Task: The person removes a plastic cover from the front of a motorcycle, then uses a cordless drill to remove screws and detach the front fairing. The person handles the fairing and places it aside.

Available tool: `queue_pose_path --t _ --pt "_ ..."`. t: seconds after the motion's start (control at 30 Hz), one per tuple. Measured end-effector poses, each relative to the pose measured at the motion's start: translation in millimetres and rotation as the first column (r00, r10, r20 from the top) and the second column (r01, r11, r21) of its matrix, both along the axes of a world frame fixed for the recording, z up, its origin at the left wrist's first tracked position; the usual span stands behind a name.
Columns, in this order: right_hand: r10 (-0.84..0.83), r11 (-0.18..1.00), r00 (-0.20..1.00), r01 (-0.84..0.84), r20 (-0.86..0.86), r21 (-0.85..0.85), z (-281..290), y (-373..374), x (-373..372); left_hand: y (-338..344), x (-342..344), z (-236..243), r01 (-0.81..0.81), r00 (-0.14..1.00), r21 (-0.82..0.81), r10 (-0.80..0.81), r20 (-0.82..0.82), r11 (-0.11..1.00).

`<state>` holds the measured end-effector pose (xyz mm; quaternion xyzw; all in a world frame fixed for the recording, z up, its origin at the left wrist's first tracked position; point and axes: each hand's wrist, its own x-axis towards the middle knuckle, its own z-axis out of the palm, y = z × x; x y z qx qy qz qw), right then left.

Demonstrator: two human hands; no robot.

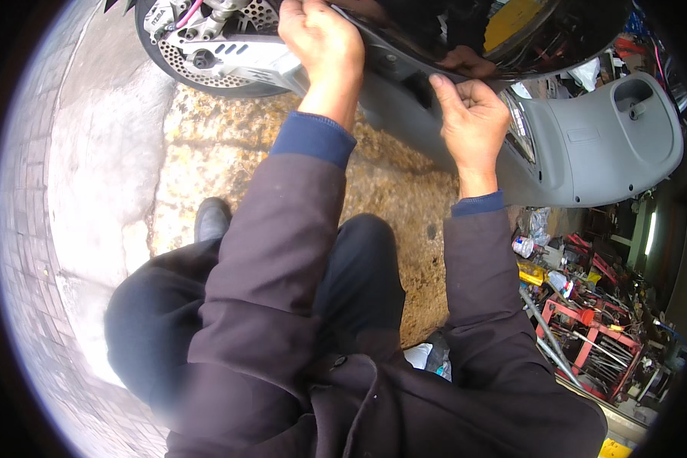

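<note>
In front of me is a motor scooter with a glossy black side panel (404,34) above a grey plastic lower panel (397,114). My left hand (324,46) is closed at the front end of the black panel, above the silver arm (256,59) by the wheel. The tips of its fingers are hidden. Where the black and grey panels meet, my right hand (473,118) has its fingers curled and its thumb against the seam, beside a dark opening. Whatever lies between those fingers does not show. A wheel with a drilled brake disc (174,61) stands to the left.
A grey moulded scooter section (588,141) curves away to the right. Below it lie many tools and parts around a red metal rack (588,343). Rough stained concrete (206,145) is under me, with grey paving (27,229) at the far left. My bent knees are close below.
</note>
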<state>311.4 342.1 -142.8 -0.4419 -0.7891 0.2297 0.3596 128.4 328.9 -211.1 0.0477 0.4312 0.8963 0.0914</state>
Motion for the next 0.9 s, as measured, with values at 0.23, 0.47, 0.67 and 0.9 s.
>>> queue_pose_path --t 0.23,0.47,0.67,0.9 --pt "-0.192 0.973 0.953 0.153 0.235 0.173 15 -5 8 -3 -1 31 0.103 0.892 0.417 -0.270 0.364 0.903" --pt "-0.293 0.898 0.944 0.217 0.151 0.384 6 13 17 4 2 39 0.002 0.912 0.157 -0.067 0.405 0.988" --pt "-0.050 0.996 0.992 0.058 -0.112 0.069 -9 37 16 7 0 34 -0.006 0.918 0.129 -0.046 0.395 0.992" --pt "-0.120 0.985 0.991 0.126 0.063 -0.116 16 16 22 10 -6 16 0.051 0.994 0.005 -0.051 0.091 0.999"
